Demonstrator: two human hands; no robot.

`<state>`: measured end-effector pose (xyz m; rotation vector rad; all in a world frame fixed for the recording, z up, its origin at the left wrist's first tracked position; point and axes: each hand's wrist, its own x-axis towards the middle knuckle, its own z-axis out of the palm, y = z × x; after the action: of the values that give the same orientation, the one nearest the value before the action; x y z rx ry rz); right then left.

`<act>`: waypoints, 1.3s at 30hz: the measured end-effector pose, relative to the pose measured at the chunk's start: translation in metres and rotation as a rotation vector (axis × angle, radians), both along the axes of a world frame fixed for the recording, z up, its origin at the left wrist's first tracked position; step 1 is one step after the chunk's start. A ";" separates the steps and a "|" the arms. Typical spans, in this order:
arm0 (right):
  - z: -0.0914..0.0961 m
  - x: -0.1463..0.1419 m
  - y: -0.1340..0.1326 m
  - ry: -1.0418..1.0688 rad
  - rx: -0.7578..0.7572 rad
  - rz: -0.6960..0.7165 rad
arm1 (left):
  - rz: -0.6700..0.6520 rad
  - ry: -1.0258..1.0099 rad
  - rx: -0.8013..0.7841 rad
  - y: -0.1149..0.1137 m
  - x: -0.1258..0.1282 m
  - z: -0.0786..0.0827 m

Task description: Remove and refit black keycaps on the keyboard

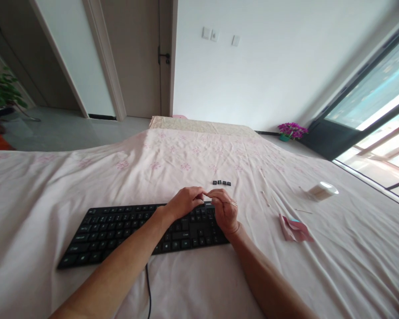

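A black keyboard point(113, 226) lies on the pink bed sheet. Over its far edge, right of the middle, my left hand point(188, 201) is closed with bent fingers, and its fingertips meet those of my right hand. My right hand point(225, 210), with a ring on one finger, is curled closed above the keyboard's right end. Whatever the fingertips pinch is too small or hidden to make out. Just beyond the hands, several loose black keycaps point(222, 182) sit in a short row. Part of the keyboard is hidden under my left forearm.
To the right lie a folded pink cloth point(294, 229), thin cotton swabs point(266, 199) and a white round container point(321, 191) on its side. The keyboard's cable point(148, 288) runs toward me. Past the bed are a door point(136, 57) and purple flowers point(292, 130).
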<state>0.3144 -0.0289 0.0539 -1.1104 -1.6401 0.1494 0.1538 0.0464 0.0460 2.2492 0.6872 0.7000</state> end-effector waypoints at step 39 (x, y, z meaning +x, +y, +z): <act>-0.020 0.049 0.012 0.606 -0.162 -0.294 | 0.303 0.184 0.011 0.077 0.070 -0.012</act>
<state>0.3631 -0.0166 0.0338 -1.2628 -0.9296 0.3901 0.2240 0.1233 0.0337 2.2616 1.1328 0.6432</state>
